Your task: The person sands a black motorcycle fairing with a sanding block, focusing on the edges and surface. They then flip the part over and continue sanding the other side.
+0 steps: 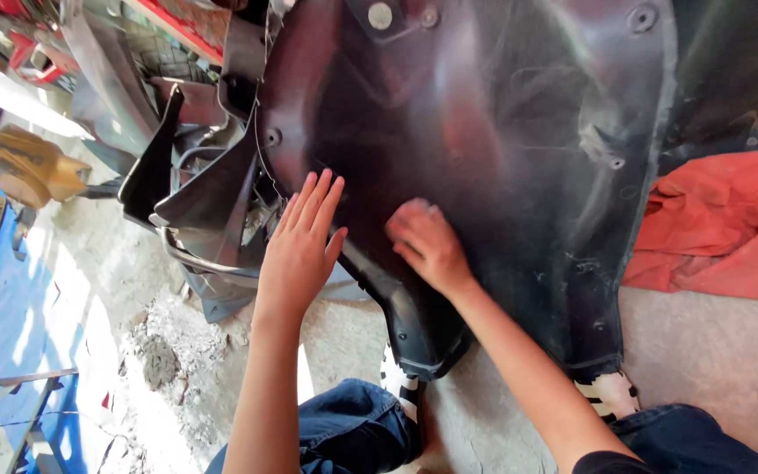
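Two bare hands rest on a big black plastic panel point(519, 158), a moulded vehicle cover that lies across the concrete floor point(712, 342) in front of the person. From the one view, the head camera looking down: the left hand point(302, 241) lies flat and spread on the panel's left edge, fingers straight and together, gripping nothing, only pressing. The right hand point(427, 241) is curled into a loose fist near the middle of the panel's lower part, knuckles up; what it closes on, if anything, I cannot tell, since the fingers hide the palm. The panel's narrow lower tip reaches down between the person's knees in blue jeans point(353, 430), just above a striped shoe point(404, 386). To the right an orange-red cloth point(721, 228) lies crumpled on the floor, touching the panel's edge. To the left are more dark plastic parts point(203, 184) and a blue sheet point(10, 325). My guess is that the person is steadying the panel with the flat hand and working its surface with the other; going on would call for firm, even pressure so that the cover does not slide.
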